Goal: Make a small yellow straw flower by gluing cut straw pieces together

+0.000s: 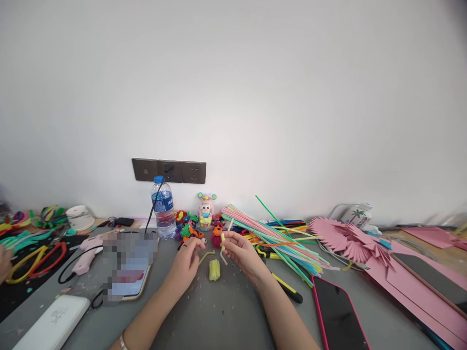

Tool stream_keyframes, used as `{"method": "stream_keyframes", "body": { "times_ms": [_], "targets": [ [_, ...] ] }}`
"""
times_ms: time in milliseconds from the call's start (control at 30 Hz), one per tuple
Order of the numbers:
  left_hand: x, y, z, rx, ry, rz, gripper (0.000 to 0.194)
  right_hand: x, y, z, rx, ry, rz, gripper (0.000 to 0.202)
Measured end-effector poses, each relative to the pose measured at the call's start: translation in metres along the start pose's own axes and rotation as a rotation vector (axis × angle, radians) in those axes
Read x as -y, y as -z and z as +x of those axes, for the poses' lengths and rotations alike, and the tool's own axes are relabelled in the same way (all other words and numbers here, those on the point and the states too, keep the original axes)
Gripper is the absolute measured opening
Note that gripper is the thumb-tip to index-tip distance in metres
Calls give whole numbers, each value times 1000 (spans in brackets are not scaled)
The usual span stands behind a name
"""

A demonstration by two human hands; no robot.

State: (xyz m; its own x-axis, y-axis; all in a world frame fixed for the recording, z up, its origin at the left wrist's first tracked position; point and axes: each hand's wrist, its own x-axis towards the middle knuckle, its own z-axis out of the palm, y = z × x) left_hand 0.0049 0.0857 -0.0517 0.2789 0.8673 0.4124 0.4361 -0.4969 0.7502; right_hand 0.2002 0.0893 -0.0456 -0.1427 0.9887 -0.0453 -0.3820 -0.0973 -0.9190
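My right hand (239, 253) pinches a short, bent pale-yellow pipe cleaner (224, 249) between thumb and fingers. To its left, my left hand (188, 257) has curled fingers with the tips near one another; whether they grip anything is too small to make out. A yellow-green pipe cleaner (206, 254) lies just beside my left fingertips. Between the two hands, on the grey table (219, 321), rests a bundled yellow-green fuzzy piece (214, 270).
Small coloured figures and a water bottle (164, 214) stand behind my hands. Pipe cleaners (277, 238), a yellow-black cutter (288, 288) and a pink-cased phone (341, 313) lie right. A glue gun (87, 253), phone and white power bank (53, 323) lie left. Another person's hand (4, 262) shows far left.
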Motion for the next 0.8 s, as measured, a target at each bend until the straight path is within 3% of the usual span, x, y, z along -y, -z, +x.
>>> {"method": "stream_keyframes", "body": {
  "times_ms": [200, 300, 433, 533, 800],
  "targets": [
    [-1, 6, 0, -3, -35, 26, 31, -1, 0, 1, 23, 6, 27, 40],
    [-6, 5, 0, -35, -19, 44, 26, -2, 0, 2, 44, -1, 28, 36],
    [-10, 1, -2, 136, -55, 67, 9, -2, 2, 2, 44, 24, 12, 39],
    [-10, -2, -5, 241, -59, 59, 8, -2, 2, 2, 35, 31, -16, 42],
    [-6, -1, -2, 228, -54, 8, 16, -4, 2, 3, 44, 30, -18, 37]
  ]
}}
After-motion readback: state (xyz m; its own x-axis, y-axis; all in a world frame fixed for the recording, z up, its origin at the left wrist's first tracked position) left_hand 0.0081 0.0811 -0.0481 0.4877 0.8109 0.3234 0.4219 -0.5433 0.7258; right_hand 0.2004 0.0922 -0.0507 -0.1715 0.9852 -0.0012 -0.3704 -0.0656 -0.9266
